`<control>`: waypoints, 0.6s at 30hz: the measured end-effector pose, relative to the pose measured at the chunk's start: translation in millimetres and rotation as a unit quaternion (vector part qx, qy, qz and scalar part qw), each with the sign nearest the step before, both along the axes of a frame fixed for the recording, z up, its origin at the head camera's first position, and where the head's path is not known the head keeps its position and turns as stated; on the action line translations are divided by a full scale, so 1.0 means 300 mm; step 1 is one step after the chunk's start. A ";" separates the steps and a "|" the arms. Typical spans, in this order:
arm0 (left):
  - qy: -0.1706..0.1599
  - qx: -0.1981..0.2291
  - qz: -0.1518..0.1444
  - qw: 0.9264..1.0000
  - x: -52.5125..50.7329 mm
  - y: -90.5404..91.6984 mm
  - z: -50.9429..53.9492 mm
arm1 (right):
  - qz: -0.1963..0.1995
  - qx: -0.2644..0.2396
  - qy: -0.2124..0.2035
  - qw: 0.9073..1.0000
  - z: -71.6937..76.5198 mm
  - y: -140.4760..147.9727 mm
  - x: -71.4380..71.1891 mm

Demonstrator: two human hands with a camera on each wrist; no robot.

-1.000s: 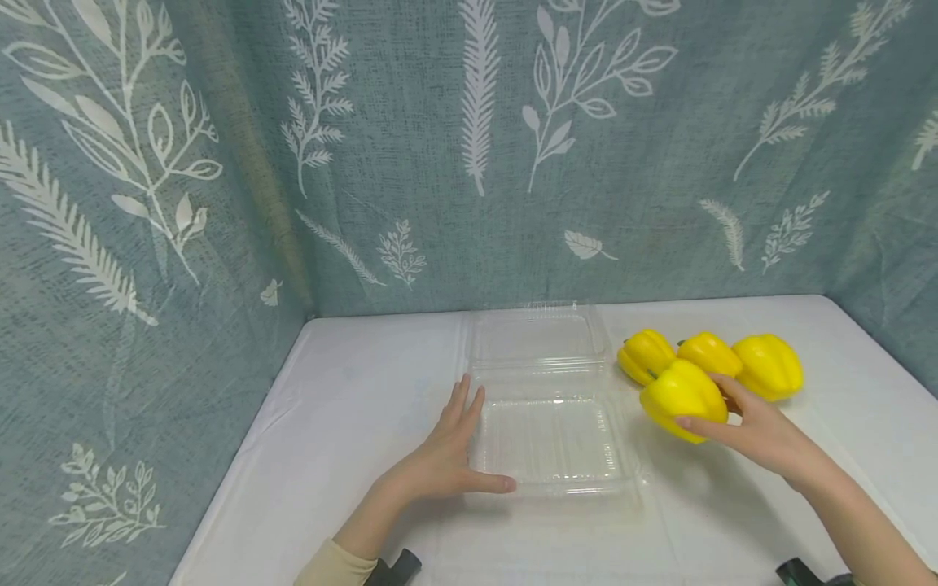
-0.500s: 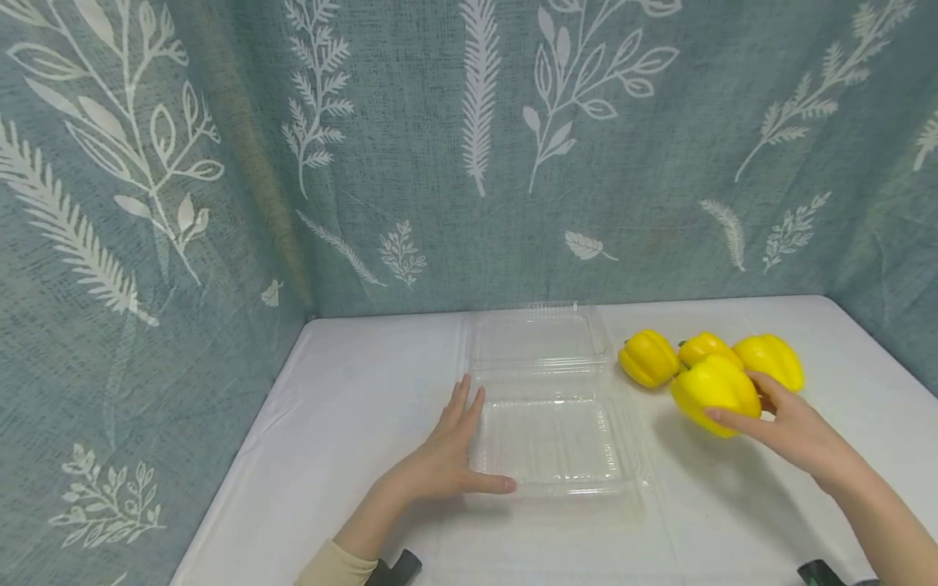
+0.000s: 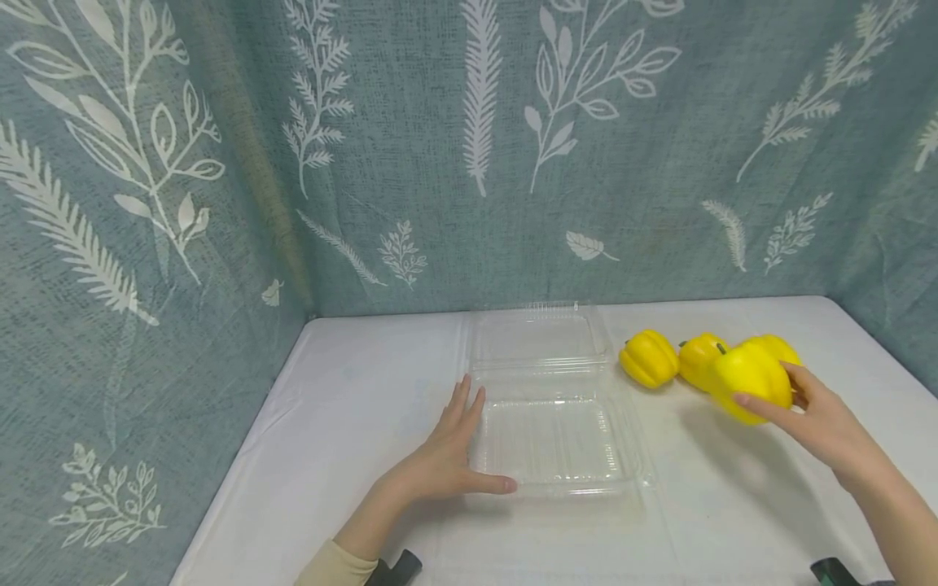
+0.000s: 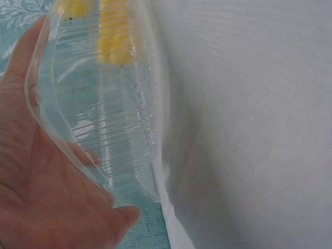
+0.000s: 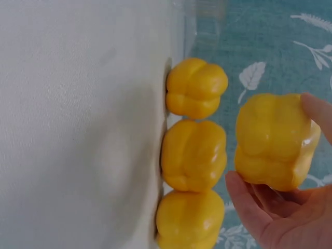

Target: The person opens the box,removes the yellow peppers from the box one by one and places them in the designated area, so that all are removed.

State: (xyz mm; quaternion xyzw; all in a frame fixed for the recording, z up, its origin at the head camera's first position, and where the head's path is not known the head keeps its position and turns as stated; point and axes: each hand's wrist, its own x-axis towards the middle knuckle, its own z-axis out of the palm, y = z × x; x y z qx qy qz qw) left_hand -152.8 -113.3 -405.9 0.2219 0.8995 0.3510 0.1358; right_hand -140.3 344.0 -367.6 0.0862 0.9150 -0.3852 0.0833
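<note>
My right hand (image 3: 824, 419) holds a yellow bell pepper (image 3: 751, 378) up off the table, thumb on one side and fingers on the other. In the right wrist view the lifted pepper (image 5: 275, 140) is apart from three other yellow bell peppers lying in a row, among them a pepper (image 5: 194, 155) in the middle. At the table's middle lies a clear plastic clamshell box (image 3: 586, 491) with its lid (image 3: 535, 338) folded back. My left hand (image 3: 443, 456) rests at the box's left edge, fingers and thumb spread; the left wrist view shows the palm beside the clear wall (image 4: 124, 114).
The table (image 3: 366, 374) wears a white cover. Behind it and to the left hangs a blue-green curtain (image 3: 410, 163) with white leaf prints. One pepper (image 3: 648, 358) lies just right of the box. The held pepper partly covers the rightmost one in the head view.
Holding the pepper, my right hand has moved right and slightly back, from in front of the left pepper to in front of the rightmost one. My left hand has stayed put.
</note>
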 end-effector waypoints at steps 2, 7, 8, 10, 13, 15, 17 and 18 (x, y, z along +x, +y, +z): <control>0.000 0.001 0.000 1.000 -0.001 0.000 -0.001 | -0.022 0.004 0.011 1.000 -0.011 0.009 -0.005; 0.001 0.001 -0.002 1.000 -0.002 -0.002 -0.004 | -0.076 0.000 0.047 0.996 -0.027 0.019 -0.010; 0.001 0.001 -0.003 1.000 -0.002 -0.002 -0.005 | -0.078 -0.008 0.054 0.995 -0.025 0.022 -0.009; 0.001 0.001 -0.005 1.000 -0.001 -0.002 -0.005 | -0.087 -0.015 0.064 0.994 -0.019 0.026 -0.006; -0.001 0.001 -0.004 1.000 0.000 -0.001 -0.005 | -0.099 -0.014 0.072 0.992 -0.004 0.032 0.000; -0.001 0.000 -0.003 1.000 0.001 0.000 -0.005 | -0.107 -0.012 0.075 0.991 0.002 0.038 0.000; -0.001 0.000 -0.002 1.000 0.001 0.000 -0.005 | -0.117 -0.013 0.079 0.990 0.006 0.044 0.000; -0.001 0.000 -0.001 1.000 0.001 0.001 -0.004 | -0.122 -0.016 0.082 0.989 0.008 0.048 -0.001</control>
